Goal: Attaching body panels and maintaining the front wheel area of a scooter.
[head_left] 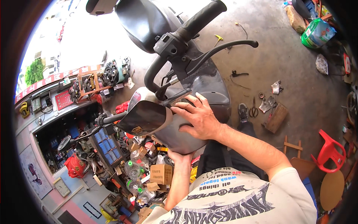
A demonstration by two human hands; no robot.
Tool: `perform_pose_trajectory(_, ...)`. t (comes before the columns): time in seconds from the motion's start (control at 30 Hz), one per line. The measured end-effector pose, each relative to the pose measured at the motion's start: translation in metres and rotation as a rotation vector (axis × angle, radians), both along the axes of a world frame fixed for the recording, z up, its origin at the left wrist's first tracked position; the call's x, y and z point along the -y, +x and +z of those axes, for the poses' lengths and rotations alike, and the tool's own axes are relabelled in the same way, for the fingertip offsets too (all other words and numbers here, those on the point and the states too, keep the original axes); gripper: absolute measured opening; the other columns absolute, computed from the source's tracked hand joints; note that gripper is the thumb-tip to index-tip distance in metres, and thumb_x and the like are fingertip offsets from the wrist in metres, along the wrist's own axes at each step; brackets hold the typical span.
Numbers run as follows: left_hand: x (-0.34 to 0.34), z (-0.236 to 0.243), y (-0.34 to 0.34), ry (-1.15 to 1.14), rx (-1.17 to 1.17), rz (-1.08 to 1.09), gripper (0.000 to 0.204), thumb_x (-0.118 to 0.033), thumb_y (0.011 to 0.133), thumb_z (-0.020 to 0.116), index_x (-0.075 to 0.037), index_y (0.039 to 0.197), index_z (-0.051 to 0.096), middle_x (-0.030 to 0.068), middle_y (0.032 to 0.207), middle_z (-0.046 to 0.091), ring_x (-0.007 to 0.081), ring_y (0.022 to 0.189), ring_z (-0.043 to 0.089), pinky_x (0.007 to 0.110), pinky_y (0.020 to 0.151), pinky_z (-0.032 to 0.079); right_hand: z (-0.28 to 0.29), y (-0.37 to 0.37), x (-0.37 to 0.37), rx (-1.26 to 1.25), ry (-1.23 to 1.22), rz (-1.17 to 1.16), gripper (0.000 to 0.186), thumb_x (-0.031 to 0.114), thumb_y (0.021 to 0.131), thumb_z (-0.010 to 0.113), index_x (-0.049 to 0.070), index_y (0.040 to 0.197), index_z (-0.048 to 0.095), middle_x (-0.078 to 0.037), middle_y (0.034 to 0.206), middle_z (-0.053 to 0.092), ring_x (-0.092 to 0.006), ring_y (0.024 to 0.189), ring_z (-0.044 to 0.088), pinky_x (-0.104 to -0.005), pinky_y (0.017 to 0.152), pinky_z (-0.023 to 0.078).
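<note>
A scooter's dark grey front panel (pixel 175 134) is in front of me, below the handlebar. My right hand (pixel 199 117) lies over its upper part with the fingers spread, near a slot under the handlebar stem. From below, my left hand (pixel 181 156) touches the panel's lower edge; its fingers are hidden behind the panel. Above the hands rise the black handlebar grip (pixel 201 20), the switch housing (pixel 170 44) and a long curved brake lever (pixel 223 45). A glossy black headlight cowl (pixel 143 117) sits left of my right hand.
Scissors (pixel 253 108), a loose brake lever (pixel 238 74), a yellow-handled tool (pixel 218 38) and a wooden block (pixel 276 118) lie on the concrete floor at right. A red plastic chair (pixel 330 151) stands farther right. Bottles (pixel 132 170) and a cardboard box (pixel 161 174) crowd the left.
</note>
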State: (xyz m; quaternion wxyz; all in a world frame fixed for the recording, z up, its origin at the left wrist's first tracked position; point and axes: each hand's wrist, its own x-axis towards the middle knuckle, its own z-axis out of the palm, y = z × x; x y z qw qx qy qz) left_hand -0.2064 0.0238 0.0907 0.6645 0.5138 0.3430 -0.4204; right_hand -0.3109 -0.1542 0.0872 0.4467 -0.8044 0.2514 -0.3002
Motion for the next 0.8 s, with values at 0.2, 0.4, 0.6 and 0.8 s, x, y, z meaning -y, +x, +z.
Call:
perform_pose_trajectory(0.2,-0.009,-0.014,0.009,0.045,0.004,-0.015,0.059,-0.049,0.09,0.028,-0.016,0.134,0.049,0.0106,0.14,0.045,0.0344,0.133,0.037,0.06,0.106,0.031,-0.002,0.001,0.001,0.019,0.024,-0.075,0.059,0.027,0.067,0.076,0.014,0.121,0.058,-0.002,0.119,0.058,-0.0278,0.121,0.045,-0.0566,0.105,0.027)
perform_pose_trajectory(0.4,-0.015,-0.011,0.015,0.19,-0.036,-0.128,0.061,-0.046,0.087,0.03,-0.012,0.135,0.047,0.0127,0.141,0.044,0.0376,0.13,0.04,0.061,0.103,0.034,-0.028,-0.005,-0.007,0.194,0.117,-0.318,0.039,0.021,0.076,0.067,0.01,0.113,0.06,-0.007,0.115,0.058,-0.0279,0.117,0.049,-0.0489,0.103,0.033)
perform_pose_trajectory(0.6,-0.013,-0.013,0.015,0.125,-0.057,-0.068,0.061,-0.043,0.093,0.025,-0.007,0.14,0.038,0.0211,0.144,0.036,0.0446,0.133,0.032,0.069,0.105,0.027,-0.144,-0.057,-0.044,0.092,0.534,-0.686,0.027,0.021,0.092,0.048,0.004,0.107,0.063,-0.013,0.108,0.063,-0.0326,0.105,0.056,-0.0392,0.096,0.04)
perform_pose_trajectory(0.8,-0.007,-0.011,0.011,0.231,0.001,-0.165,0.06,-0.046,0.094,0.024,-0.009,0.138,0.042,0.0174,0.142,0.04,0.0412,0.132,0.036,0.066,0.105,0.03,-0.128,-0.042,-0.031,0.17,0.398,-0.661,0.03,0.029,0.093,0.045,0.007,0.1,0.063,-0.009,0.098,0.064,-0.0297,0.095,0.058,-0.0412,0.092,0.039)
